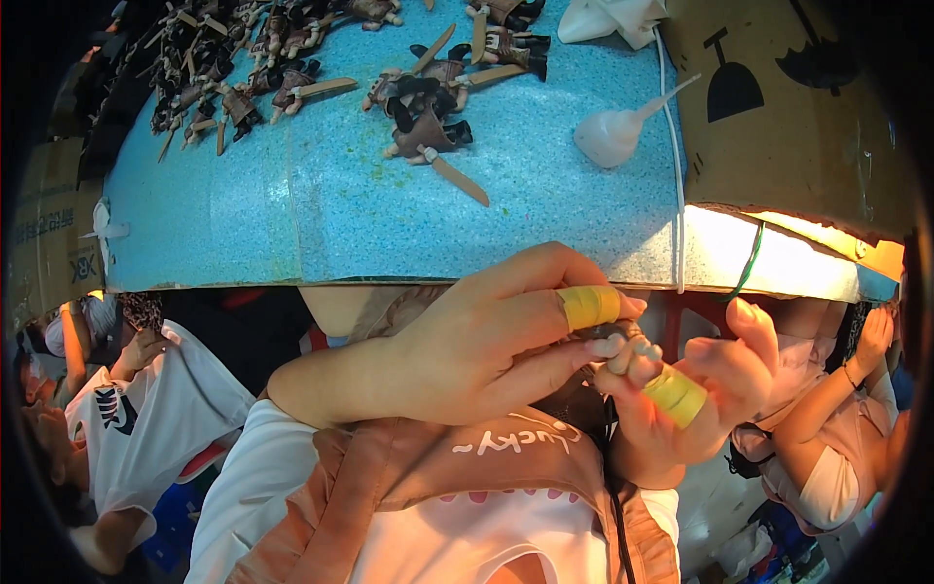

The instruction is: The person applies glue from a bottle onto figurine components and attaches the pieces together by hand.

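Observation:
In front of my chest, just below the table edge, both my hands meet at a small toy figure (pixel 632 360) with pale and brown parts, mostly covered by fingers. My left hand (pixel 477 341) pinches it between thumb and fingertips; yellow tape wraps one finger. From the other side my right hand (pixel 705 394) grips the figure between thumb and index finger, with yellow tape on a digit and its other fingers curled loosely upward. On the blue table (pixel 389 234) beyond lie finished-looking toy figures (pixel 420 134) in brown clothing with black boots and tan blades.
A heap of similar figures (pixel 277 44) covers the far left. At right are a translucent squeeze bottle (pixel 608 138) with a long nozzle, white crumpled material (pixel 608 18), a white cord (pixel 678 195) and a cardboard box (pixel 798 127). Other people (pixel 146 409) sit on both sides.

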### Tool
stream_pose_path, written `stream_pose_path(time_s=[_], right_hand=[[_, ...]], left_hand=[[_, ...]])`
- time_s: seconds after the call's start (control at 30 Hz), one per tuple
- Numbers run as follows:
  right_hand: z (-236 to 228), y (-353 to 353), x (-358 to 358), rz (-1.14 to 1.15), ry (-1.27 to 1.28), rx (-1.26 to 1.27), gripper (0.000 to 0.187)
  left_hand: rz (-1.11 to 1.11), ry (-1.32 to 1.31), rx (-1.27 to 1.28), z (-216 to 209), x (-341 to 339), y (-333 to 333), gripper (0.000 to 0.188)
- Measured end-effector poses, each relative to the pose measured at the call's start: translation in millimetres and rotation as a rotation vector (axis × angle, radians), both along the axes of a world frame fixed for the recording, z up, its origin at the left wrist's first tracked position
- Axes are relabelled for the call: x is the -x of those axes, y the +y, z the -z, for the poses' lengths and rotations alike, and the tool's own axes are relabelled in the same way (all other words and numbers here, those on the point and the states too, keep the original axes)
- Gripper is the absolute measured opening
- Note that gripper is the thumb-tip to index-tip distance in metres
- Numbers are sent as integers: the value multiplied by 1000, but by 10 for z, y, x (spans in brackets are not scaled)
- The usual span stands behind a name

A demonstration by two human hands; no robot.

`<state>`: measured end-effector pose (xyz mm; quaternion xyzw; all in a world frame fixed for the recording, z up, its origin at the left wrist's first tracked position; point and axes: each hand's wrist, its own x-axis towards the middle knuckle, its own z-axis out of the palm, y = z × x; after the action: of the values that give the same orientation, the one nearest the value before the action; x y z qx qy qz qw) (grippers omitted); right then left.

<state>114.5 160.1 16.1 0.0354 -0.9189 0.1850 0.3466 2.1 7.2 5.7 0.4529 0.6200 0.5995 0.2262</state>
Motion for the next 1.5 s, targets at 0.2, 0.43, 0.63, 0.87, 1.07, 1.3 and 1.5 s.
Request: stream_pose_path(time_s=[0.2, 0.43, 0.63, 0.87, 1.07, 1.3, 1.5], right_hand=[[128, -153, 7, 74, 87, -107, 22], [55, -47, 94, -142, -156, 626, 25], [110, -38, 85, -247, -168, 783, 23], [48, -129, 85, -135, -232, 870, 21], [104, -67, 88, -167, -305, 786, 22], [130, -93, 82, -233, -185, 541, 54], [255, -127, 124, -187, -217, 818, 64]], left_hand=[[82, -89, 68, -73, 69, -50, 39], [40, 55, 0, -47, 60, -44, 38], [-3, 116, 34, -52, 1, -23, 37], [-89, 247, 26, 29, -30, 1, 39], [-109, 253, 67, 23, -21, -1, 36], [79, -957, 179, -116, 29, -71, 39], [37, -858, 169, -137, -53, -95, 60]])
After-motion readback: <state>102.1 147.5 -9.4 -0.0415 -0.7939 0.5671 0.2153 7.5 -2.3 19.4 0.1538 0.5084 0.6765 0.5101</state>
